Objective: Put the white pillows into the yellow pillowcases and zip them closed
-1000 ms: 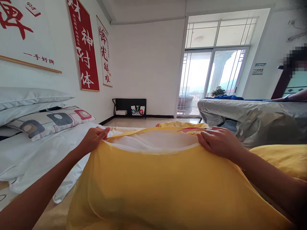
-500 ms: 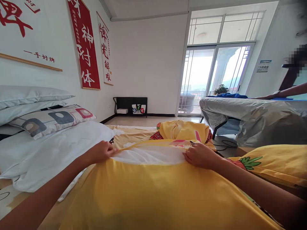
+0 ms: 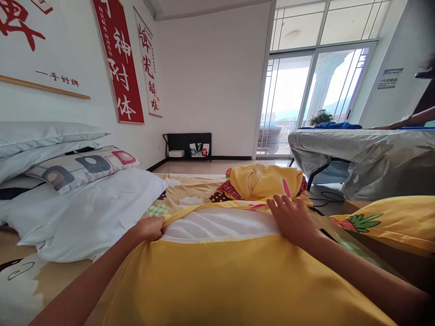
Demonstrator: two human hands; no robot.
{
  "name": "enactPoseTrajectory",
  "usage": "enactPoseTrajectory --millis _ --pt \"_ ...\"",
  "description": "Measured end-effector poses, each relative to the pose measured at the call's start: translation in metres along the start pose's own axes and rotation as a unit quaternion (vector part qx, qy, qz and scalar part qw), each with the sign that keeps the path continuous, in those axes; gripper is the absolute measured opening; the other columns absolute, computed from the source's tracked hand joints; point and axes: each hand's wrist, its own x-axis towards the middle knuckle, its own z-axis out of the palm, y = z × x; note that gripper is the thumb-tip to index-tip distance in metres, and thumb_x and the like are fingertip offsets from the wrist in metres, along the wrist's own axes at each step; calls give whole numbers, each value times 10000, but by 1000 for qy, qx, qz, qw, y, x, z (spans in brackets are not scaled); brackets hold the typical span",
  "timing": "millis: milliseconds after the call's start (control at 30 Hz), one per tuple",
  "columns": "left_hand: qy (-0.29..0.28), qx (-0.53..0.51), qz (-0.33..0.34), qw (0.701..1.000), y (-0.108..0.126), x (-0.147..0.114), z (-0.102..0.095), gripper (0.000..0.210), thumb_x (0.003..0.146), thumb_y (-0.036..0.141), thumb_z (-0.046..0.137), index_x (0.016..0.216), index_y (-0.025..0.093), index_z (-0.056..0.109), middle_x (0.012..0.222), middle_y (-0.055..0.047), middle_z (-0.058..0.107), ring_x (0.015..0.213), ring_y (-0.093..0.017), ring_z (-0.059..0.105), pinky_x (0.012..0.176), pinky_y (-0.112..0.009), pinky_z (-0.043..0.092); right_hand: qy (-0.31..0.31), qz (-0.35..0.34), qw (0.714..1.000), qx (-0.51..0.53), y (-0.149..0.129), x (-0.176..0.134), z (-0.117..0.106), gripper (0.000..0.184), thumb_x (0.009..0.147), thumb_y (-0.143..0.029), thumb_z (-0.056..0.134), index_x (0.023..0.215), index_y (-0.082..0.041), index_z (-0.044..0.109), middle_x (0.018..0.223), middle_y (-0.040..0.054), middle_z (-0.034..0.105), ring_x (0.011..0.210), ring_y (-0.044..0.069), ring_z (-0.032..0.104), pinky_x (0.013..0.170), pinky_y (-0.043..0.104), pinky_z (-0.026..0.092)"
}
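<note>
A yellow pillowcase (image 3: 217, 276) fills the foreground, its opening turned away from me. White fabric (image 3: 217, 224), which looks like a pillow inside, shows in that opening. My left hand (image 3: 149, 227) is closed on the left corner of the opening's edge. At the right corner, my right hand (image 3: 288, 219) grips the edge, fingers bent over it and its thumb hidden. Just beyond the opening lies a folded yellow cloth bundle (image 3: 263, 181) with red plaid at its sides.
White pillows (image 3: 98, 213) and a patterned pillow (image 3: 84, 165) are piled at left on the patterned bed sheet (image 3: 186, 188). A yellow pillow (image 3: 397, 222) with a plant print lies right. Behind it stands a plastic-covered table (image 3: 374, 149), where another person's hand (image 3: 390, 125) rests.
My left hand has shifted slightly down, and my right hand slightly right, its fingers lifting and loosening. The opening's edges sit a little lower. The view has turned slightly.
</note>
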Motion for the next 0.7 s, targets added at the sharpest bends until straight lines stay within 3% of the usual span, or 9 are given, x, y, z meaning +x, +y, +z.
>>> enactPoseTrajectory --millis 67,133,200,233,333,467,533,600,700 --pt "10 -1 -13 1000 3 6 10 243 751 180 488 941 163 637 1095 -155 682 971 -288 651 728 -344 475 -63 75 995 30 3 -1 7 441 798 -37 428 1196 -127 593 1109 219 612 988 359 581 702 472 453" --pt "32 1 -28 999 3 7 10 215 742 163 487 895 174 637 1084 -138 687 955 -272 656 708 -327 469 -161 134 973 97 13 2 6 436 746 -61 525 1158 -159 628 1017 204 649 897 354 624 628 447 468" --pt "64 6 -48 997 -2 3 -6 198 707 141 498 848 184 630 1045 -125 695 918 -265 659 680 -316 457 -228 167 948 146 28 13 -5 297 695 -62 587 953 -154 701 858 178 671 769 329 649 577 423 465" --pt "84 8 -58 995 -6 0 -20 191 689 133 501 824 190 623 1026 -117 696 898 -261 658 666 -312 449 -231 173 945 153 37 20 -14 224 692 -55 589 860 -144 708 820 178 670 752 326 651 577 424 462" --pt "157 11 -85 984 -20 -13 -77 180 690 158 480 817 204 599 1036 -101 679 892 -261 638 656 -317 430 -164 192 960 124 67 48 -47 218 754 -37 521 831 -135 700 923 228 661 890 369 629 661 483 440" --pt "331 -8 -137 934 -33 -30 -138 226 736 225 444 897 182 596 1014 -121 646 922 -295 605 673 -350 423 -70 213 969 104 90 77 -79 225 816 -57 467 813 -149 672 933 230 648 978 381 577 764 548 376" --pt "396 -8 -149 906 -38 -35 -147 231 736 226 454 901 173 605 1007 -119 627 937 -294 594 696 -354 430 12 210 972 101 91 82 -84 210 843 -97 467 755 -151 650 926 228 640 1002 391 552 790 574 352" --pt "429 16 -148 891 -42 -34 -144 242 738 229 471 924 165 612 1058 -132 598 1000 -312 566 755 -378 434 76 194 975 81 87 83 -83 209 866 -130 463 773 -140 651 980 241 627 1039 399 518 814 592 334" --pt "447 50 -137 883 -47 -24 -123 296 750 234 481 997 144 616 1129 -159 565 1060 -344 530 822 -429 425 67 165 983 47 73 79 -72 225 862 -98 449 920 -86 666 1038 267 609 1026 378 515 821 573 339"
